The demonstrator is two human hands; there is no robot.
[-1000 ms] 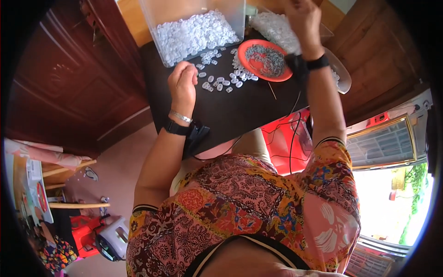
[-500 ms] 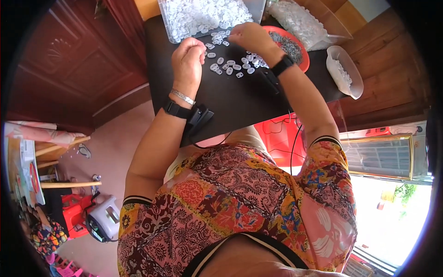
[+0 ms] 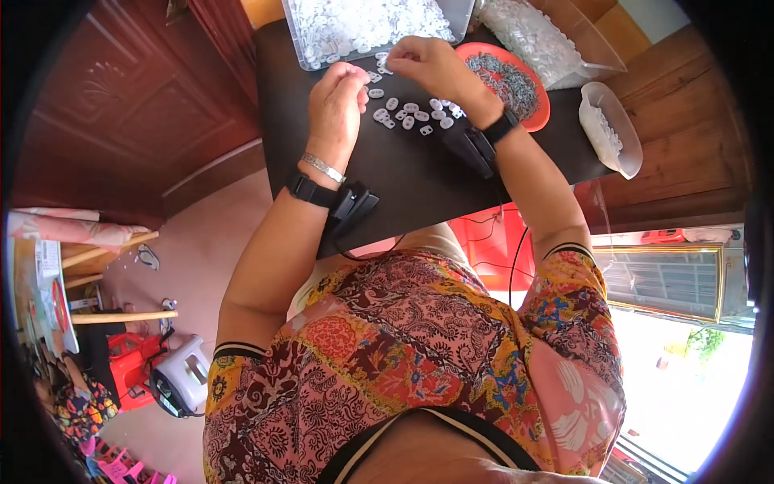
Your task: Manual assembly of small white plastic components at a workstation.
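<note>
My left hand (image 3: 335, 103) is raised over the dark table, its fingers curled and thumb pressed against them. Whatever sits in its fingertips is hidden or too small to name. Close beside it, my right hand (image 3: 431, 71) bends in a pinch near a few white plastic pieces, its fingertips pointing toward the left hand. What the pinch holds, if anything, I cannot make out. Below and between the hands lie several loose white oval plastic pieces (image 3: 409, 114), with hole-like marks. A red plate (image 3: 542, 113) of small grey metal parts (image 3: 504, 83) sits right of my right hand.
A clear bin (image 3: 300, 42) full of white pieces stands at the table's far edge. Right of it are a clear bag (image 3: 532, 40) of whitish pieces and a translucent scoop-shaped tray (image 3: 627, 153). Black wrist devices with cables hang over the dark table (image 3: 403, 189).
My right hand has drawn slightly left and down toward my left hand, its wrist turning. My left hand has shifted a little right. The view has moved slightly.
</note>
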